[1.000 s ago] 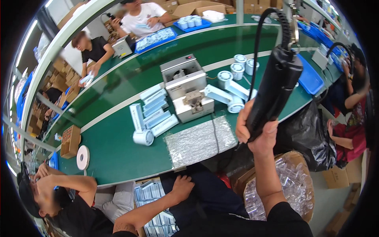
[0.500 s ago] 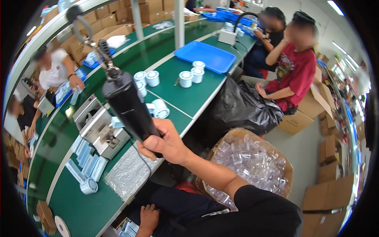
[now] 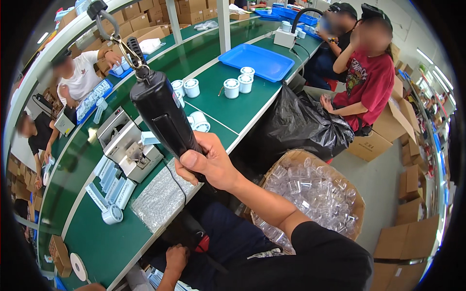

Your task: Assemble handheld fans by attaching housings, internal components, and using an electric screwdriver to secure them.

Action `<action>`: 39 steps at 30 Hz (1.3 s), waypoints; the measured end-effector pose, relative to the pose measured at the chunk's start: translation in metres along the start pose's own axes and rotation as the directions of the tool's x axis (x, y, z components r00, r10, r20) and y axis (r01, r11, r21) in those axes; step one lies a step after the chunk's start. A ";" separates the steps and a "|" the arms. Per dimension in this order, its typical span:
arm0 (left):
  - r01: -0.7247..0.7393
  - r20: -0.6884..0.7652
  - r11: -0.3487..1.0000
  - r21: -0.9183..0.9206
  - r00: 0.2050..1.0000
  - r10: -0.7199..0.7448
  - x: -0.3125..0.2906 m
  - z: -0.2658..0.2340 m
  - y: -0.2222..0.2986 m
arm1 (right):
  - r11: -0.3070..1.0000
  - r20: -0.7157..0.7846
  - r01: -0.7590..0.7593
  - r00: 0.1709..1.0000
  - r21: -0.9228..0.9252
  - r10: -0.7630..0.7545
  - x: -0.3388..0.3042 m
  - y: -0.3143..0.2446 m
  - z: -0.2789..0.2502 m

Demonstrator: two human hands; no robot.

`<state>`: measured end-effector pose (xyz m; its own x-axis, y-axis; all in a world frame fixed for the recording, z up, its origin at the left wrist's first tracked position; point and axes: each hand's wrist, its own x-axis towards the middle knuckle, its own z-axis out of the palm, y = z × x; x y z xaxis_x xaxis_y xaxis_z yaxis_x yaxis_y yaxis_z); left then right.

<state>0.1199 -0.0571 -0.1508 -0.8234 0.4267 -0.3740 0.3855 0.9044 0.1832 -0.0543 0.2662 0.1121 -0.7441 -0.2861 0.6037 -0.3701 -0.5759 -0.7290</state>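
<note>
My right hand (image 3: 208,162) is wrapped round the lower end of a black electric screwdriver (image 3: 162,114). The tool hangs tilted from a metal hook (image 3: 110,30), its cord looping down to the bench. Low in the picture, my left hand (image 3: 175,259) rests by my dark trousers with its fingers curled; what they hold, if anything, is hidden. Below the tool stands a grey metal machine (image 3: 133,157) with a recessed front. Beside it lie several light-blue handle-shaped pieces (image 3: 116,190), and a piece with a round grille (image 3: 112,214) sits at their near end.
Several round white-and-blue parts (image 3: 231,88) stand on the green belt (image 3: 213,109) near a blue tray (image 3: 257,61). Bubble wrap (image 3: 160,201) lies along the edge. Right of the bench are a carton of clear plastic cups (image 3: 310,194) and a black bag (image 3: 310,121). Co-workers sit nearby.
The whole view has shifted slightly; my right hand keeps its grip on the screwdriver. My left hand's fingers look more curled. The co-worker in white across the belt has moved an arm toward the back.
</note>
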 end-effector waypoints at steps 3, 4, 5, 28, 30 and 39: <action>0.110 -0.065 0.994 -0.017 0.992 -0.110 -0.012 0.009 0.011 | 1.000 -0.004 -0.010 1.000 0.014 0.010 -0.004 0.003 0.005; 0.119 -0.083 0.989 -0.091 0.989 -0.126 -0.012 0.010 0.019 | 1.000 -0.010 -0.021 1.000 0.008 0.021 -0.006 0.006 0.006; 0.133 -0.097 0.977 -0.167 0.984 -0.150 -0.011 0.012 0.023 | 0.999 -0.049 -0.045 0.998 0.013 0.046 -0.007 0.009 0.006; 0.244 0.257 0.858 -0.451 0.957 -0.137 0.075 0.065 -0.014 | 0.997 0.237 -0.065 0.970 0.052 0.051 0.033 0.043 -0.024; 0.174 0.195 0.935 -0.308 0.974 -0.117 0.077 0.070 0.002 | 0.999 0.244 -0.035 0.969 0.022 0.029 0.035 0.044 -0.027; 0.216 0.208 0.854 -0.473 0.970 -0.129 0.091 0.080 -0.011 | 0.985 0.019 -0.169 0.985 -0.035 0.170 0.021 0.037 -0.020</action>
<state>0.0741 -0.0279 -0.2594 -0.7616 0.2981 -0.5754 -0.0451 0.8614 0.5059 -0.0951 0.2543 0.0913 -0.7856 -0.3938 0.4772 -0.2580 -0.4925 -0.8312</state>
